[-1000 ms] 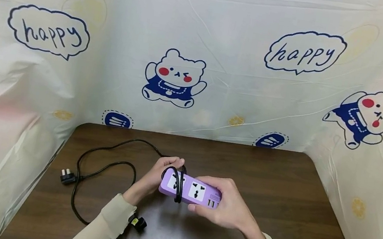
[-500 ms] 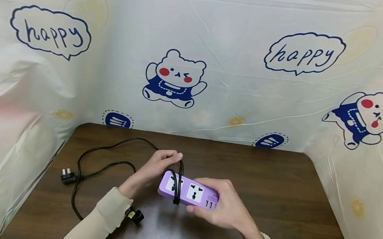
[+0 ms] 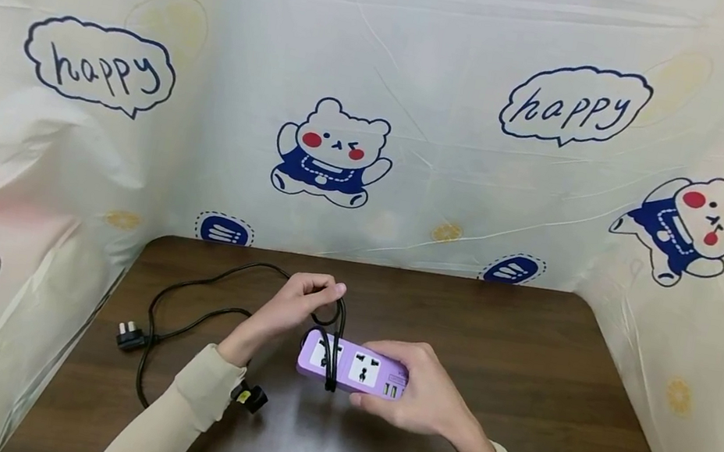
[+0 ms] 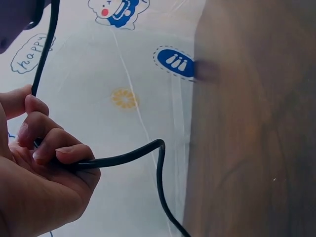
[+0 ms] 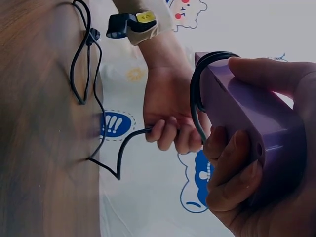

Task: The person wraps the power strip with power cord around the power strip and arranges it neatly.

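My right hand [image 3: 421, 393] grips the right end of a purple power strip [image 3: 347, 364], its white sockets facing up in the head view. Black cord [image 3: 331, 363] loops around the strip's left end. Just beyond that end, my left hand [image 3: 292, 310] pinches the cord between thumb and forefinger, drawing a length up from the strip. In the left wrist view, the other fingers [image 4: 64, 148] curl round the cord too, and it leaves below the hand with a bend. Seen from the right wrist, the strip's underside [image 5: 232, 108] shows with right-hand fingers [image 5: 232, 168] beneath.
Loose cord [image 3: 182, 283] trails in a loop over the left of the brown wooden table [image 3: 523, 378], ending near a black three-pin plug [image 3: 131, 337]. Printed sheeting [image 3: 438, 191] hangs around the table's back and sides.
My left hand has moved up and left, away from the strip, pulling the cord out from it. The right hand and strip have shifted slightly left and down.
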`<state>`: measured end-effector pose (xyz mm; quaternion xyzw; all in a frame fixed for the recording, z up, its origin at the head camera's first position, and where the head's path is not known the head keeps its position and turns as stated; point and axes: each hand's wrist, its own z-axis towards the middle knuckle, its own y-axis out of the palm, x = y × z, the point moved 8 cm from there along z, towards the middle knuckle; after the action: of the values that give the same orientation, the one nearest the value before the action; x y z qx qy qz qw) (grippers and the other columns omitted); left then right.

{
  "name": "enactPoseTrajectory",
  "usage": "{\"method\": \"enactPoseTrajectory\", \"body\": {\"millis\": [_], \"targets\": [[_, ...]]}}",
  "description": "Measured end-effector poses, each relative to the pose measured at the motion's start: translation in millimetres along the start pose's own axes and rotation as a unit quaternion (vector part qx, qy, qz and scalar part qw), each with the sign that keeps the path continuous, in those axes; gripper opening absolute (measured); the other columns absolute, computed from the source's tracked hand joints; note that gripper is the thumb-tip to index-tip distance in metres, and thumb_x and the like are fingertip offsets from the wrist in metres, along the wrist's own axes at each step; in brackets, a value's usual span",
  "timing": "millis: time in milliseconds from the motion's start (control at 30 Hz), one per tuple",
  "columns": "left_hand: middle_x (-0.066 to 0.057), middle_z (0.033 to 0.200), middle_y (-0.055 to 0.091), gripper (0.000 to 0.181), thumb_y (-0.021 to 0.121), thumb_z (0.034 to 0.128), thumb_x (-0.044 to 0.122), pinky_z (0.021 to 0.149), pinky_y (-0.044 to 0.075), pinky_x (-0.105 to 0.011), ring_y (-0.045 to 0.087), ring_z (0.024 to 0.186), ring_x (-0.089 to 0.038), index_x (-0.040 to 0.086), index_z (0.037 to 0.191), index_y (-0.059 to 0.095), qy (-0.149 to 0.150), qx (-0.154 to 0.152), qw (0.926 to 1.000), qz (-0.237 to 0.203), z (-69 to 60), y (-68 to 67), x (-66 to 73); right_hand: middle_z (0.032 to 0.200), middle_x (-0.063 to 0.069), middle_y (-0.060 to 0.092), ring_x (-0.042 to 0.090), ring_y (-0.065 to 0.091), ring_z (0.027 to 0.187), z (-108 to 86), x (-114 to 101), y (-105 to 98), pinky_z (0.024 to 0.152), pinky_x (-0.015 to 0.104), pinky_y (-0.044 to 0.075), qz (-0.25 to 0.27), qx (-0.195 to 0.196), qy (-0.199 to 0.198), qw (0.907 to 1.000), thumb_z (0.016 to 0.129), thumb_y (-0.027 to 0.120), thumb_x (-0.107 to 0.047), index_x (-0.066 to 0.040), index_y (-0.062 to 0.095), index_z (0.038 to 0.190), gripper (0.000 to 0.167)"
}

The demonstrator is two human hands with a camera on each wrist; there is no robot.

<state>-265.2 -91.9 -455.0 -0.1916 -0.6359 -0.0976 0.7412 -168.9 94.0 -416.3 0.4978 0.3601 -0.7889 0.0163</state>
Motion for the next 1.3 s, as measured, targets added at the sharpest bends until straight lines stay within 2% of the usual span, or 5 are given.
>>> {"method": "enactPoseTrajectory", "body": {"millis": [167, 367, 667, 933, 1300], "targets": [[0.001, 0.070, 0.034, 0.042, 0.060, 0.1103, 0.020, 0.070, 0.030, -0.027, 0.036, 0.069, -0.013, 0.006, 0.073, 0.047, 0.012, -0.008, 0.9994, 0.030, 0.3, 0.4, 6.0, 0.093, -0.010, 0.074, 0.005, 0.064, 0.073, 0.9, 2, 3, 0.060, 0.026, 0.055, -0.011, -0.005, -0.001, 0.9999, 0.080, 0.093, -0.031, -0.026, 0.076, 0.117, 0.041], [0.000, 0.069, 0.033, 0.042, 0.060, 0.1105, 0.020, 0.069, 0.031, -0.027, 0.034, 0.065, -0.013, 0.005, 0.073, 0.046, 0.025, -0.017, 0.9980, 0.056, 1.4, 3.1, 12.6, 0.093, -0.012, 0.073, 0.004, 0.064, 0.073, 2.4, 5, 8, 0.061, 0.026, 0.054, -0.033, -0.014, 0.006, 0.9993, 0.078, 0.094, -0.029, -0.027, 0.076, 0.118, 0.044], [0.001, 0.063, 0.030, 0.041, 0.061, 0.1106, 0.024, 0.064, 0.030, -0.026, 0.029, 0.057, -0.011, 0.003, 0.077, 0.052, 0.013, -0.016, 0.9972, 0.072, 0.4, 6.4, 17.3, 0.092, -0.013, 0.072, 0.002, 0.063, 0.072, 1.3, 10, 10, 0.060, 0.024, 0.053, -0.047, -0.009, 0.002, 0.9989, 0.077, 0.094, -0.029, -0.027, 0.076, 0.117, 0.043], [0.003, 0.061, 0.030, 0.041, 0.063, 0.1090, 0.023, 0.060, 0.029, -0.025, 0.029, 0.056, -0.009, 0.004, 0.075, 0.051, 0.022, -0.002, 0.9963, 0.083, -1.6, 9.7, 25.7, 0.094, -0.012, 0.074, 0.002, 0.063, 0.073, 1.1, 14, 13, 0.062, 0.024, 0.054, -0.064, -0.002, 0.004, 0.9980, 0.077, 0.094, -0.027, -0.024, 0.076, 0.116, 0.043], [0.007, 0.059, 0.031, 0.039, 0.069, 0.1058, 0.028, 0.057, 0.027, -0.024, 0.032, 0.054, -0.007, 0.014, 0.072, 0.056, 0.038, 0.037, 0.9873, 0.149, -10.0, 12.0, 42.8, 0.093, -0.012, 0.072, 0.001, 0.061, 0.073, 4.6, 18, 15, 0.061, 0.021, 0.051, -0.116, 0.018, -0.008, 0.9930, 0.075, 0.094, -0.027, -0.021, 0.076, 0.115, 0.045]]}}
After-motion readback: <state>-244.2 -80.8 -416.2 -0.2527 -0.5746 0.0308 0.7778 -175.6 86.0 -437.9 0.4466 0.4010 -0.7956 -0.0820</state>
